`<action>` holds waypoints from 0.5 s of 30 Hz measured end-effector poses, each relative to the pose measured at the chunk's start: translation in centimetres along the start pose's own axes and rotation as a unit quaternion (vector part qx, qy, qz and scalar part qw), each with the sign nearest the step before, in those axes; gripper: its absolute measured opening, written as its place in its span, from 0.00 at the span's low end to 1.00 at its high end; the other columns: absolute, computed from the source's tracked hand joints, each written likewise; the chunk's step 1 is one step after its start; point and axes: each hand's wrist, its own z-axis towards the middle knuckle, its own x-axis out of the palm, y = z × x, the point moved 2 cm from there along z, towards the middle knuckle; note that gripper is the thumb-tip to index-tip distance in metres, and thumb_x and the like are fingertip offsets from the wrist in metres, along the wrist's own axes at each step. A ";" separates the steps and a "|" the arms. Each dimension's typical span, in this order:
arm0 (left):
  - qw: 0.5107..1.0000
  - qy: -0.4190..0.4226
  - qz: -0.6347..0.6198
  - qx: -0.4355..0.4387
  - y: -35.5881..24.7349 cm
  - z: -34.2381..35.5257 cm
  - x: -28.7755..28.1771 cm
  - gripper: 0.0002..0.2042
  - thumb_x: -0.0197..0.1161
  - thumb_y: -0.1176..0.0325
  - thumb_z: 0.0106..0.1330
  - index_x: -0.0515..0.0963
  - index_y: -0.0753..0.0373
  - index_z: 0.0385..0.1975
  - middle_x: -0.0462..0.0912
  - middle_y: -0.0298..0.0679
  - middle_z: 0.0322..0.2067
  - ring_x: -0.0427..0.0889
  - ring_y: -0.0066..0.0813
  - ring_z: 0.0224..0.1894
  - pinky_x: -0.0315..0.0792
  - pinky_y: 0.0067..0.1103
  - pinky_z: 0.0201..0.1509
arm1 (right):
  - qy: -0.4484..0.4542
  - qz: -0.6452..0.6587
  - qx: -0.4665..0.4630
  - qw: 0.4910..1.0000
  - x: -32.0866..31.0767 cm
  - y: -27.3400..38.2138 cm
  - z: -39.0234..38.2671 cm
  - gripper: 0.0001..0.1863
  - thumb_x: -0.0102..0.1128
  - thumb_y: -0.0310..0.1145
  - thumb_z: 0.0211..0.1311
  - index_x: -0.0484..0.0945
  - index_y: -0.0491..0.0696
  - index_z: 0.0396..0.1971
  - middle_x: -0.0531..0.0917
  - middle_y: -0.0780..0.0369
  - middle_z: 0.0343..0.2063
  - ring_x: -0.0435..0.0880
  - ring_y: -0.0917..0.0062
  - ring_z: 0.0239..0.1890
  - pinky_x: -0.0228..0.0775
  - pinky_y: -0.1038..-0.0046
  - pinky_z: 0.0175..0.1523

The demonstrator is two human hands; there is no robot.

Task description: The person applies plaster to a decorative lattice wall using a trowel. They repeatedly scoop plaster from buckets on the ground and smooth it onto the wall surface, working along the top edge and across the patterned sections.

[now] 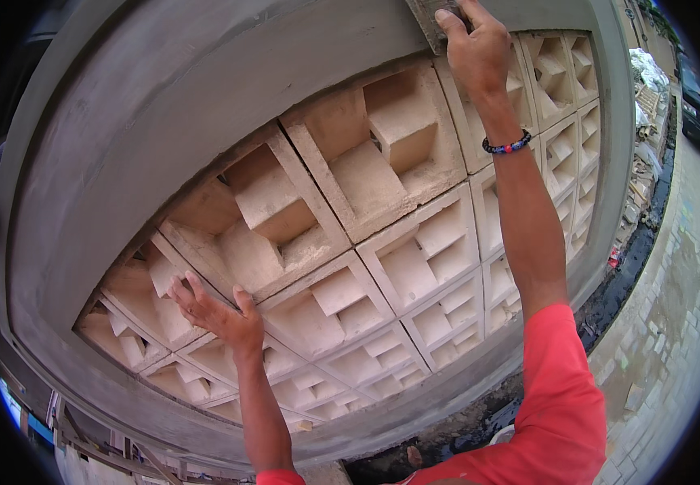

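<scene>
My right hand (479, 48), with a beaded bracelet (508, 144) at the wrist, is raised to the top of the view. Its fingers close round a cement-smeared plastering trowel (426, 23), partly cut off by the upper edge. The trowel lies against the smooth grey plaster band (325, 56) just above the blocks. Lower on the left, my left hand (220, 317) has its fingers spread and holds nothing. It rests against, or hovers just before, the pale ventilation blocks (405, 194), which form a grid with angled openings.
Grey plaster (47, 202) frames the block panel all round. Below the wall runs a dark wet gutter (608, 303). Rubble and plastic bags (649, 77) lie along it at right, beside a paved lane (665, 339) with a dark car (699, 105). Wooden poles (115, 461) stand at lower left.
</scene>
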 end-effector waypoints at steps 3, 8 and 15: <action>1.000 -0.002 -0.010 0.000 -0.4 0.1 0.6 0.41 0.59 0.68 0.53 0.51 0.61 0.70 0.47 0.51 0.70 0.40 0.52 0.74 0.36 0.46 0.73 | -0.004 0.110 -0.091 0.990 3.9 7.1 -4.8 0.16 0.56 0.24 0.56 0.80 0.40 0.46 0.83 0.54 0.31 0.80 0.60 0.33 0.72 0.65 0.42; 1.000 0.001 0.009 0.006 0.1 -0.1 0.6 0.41 0.59 0.67 0.53 0.51 0.60 0.70 0.47 0.51 0.70 0.40 0.52 0.74 0.36 0.47 0.72 | 0.171 0.288 -0.076 0.939 6.6 16.2 -12.2 0.20 0.58 0.23 0.59 0.76 0.41 0.53 0.82 0.55 0.35 0.81 0.64 0.39 0.73 0.68 0.47; 1.000 0.001 0.003 -0.008 -0.1 -0.1 0.4 0.40 0.59 0.68 0.54 0.51 0.60 0.70 0.47 0.51 0.70 0.42 0.51 0.74 0.36 0.46 0.73 | -0.134 0.568 0.301 0.754 -4.9 0.5 -10.3 0.27 0.49 0.23 0.68 0.55 0.44 0.66 0.75 0.55 0.52 0.78 0.70 0.52 0.76 0.66 0.54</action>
